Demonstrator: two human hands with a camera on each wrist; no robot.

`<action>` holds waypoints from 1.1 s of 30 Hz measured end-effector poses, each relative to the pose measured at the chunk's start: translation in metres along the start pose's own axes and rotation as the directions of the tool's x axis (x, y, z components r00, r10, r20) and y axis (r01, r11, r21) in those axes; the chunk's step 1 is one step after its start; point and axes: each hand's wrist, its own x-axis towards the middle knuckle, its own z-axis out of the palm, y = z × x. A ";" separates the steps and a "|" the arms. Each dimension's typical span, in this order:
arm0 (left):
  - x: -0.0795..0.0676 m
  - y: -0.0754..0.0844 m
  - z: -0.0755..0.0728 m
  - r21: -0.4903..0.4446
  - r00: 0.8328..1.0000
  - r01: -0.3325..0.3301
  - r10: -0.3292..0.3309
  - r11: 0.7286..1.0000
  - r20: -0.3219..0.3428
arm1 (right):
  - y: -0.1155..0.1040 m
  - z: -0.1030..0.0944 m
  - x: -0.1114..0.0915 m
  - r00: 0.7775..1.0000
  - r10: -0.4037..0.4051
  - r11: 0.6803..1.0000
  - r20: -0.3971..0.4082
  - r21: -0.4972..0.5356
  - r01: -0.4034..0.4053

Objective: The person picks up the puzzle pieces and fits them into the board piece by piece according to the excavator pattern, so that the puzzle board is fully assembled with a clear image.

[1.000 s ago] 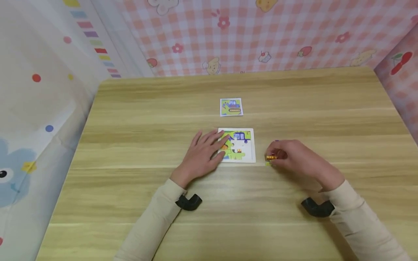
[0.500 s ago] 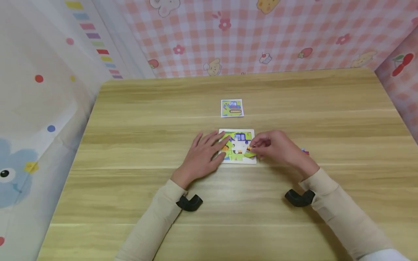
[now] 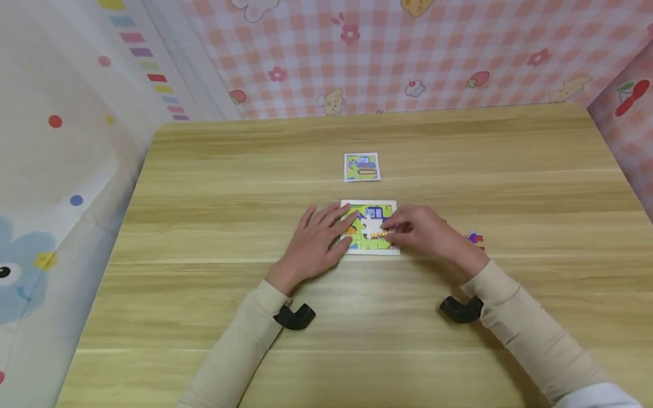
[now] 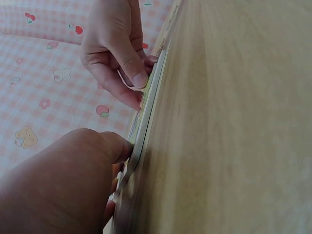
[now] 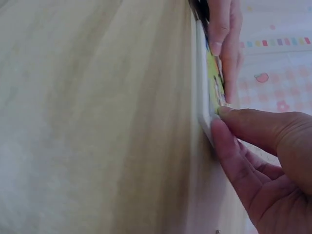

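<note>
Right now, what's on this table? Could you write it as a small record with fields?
Table: wood-grain top
Jigsaw board: partly filled, white gap in the middle
Left hand: rests over the board's left side
Right hand: fingertips at the lower-right jigsaw piece
Loose jigsaw pieces: right of the right hand, count unclear
Picture card: blue digger print, beyond the board

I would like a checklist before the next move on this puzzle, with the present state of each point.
1. Steadying: seems ok; left-hand grip rests on the left side of the puzzle board.
2. Lower-right puzzle piece seated flat: cannot tell; right-hand grip partly covers it.
3. Middle filled: not ok; a white patch is bare.
4. Loose piece available: ok; on the table, right of the board.
5. Picture card uncovered: ok; it lies beyond the board.
</note>
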 end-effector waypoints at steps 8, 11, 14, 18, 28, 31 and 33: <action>0.000 0.003 0.000 -0.006 1.000 -0.010 0.010 1.000 0.002 | -0.002 0.002 -0.003 0.999 -0.035 0.991 0.018 -0.127 0.037; 0.000 0.003 0.001 -0.004 1.000 -0.012 0.012 1.000 0.000 | -0.005 0.003 -0.007 0.995 -0.092 0.971 0.037 -0.217 0.098; 0.001 0.003 0.001 -0.004 1.000 -0.012 0.012 1.000 -0.002 | -0.008 0.004 -0.010 0.991 -0.127 0.955 0.052 -0.263 0.136; 0.002 0.004 0.001 -0.011 1.000 -0.013 0.013 1.000 -0.005 | -0.010 0.005 -0.014 0.988 -0.147 0.946 0.043 -0.287 0.153; 0.001 0.003 0.002 -0.017 1.000 -0.007 0.007 1.000 -0.012 | -0.018 0.014 -0.018 0.984 -0.167 0.859 0.063 -0.480 0.177; 0.001 0.002 0.002 -0.016 1.000 -0.002 0.001 1.000 -0.018 | -0.018 0.012 -0.020 0.983 -0.174 0.851 0.065 -0.492 0.183; 0.001 0.002 0.002 -0.017 1.000 -0.002 0.001 1.000 -0.019 | -0.017 0.005 -0.022 0.980 -0.195 0.860 0.040 -0.473 0.191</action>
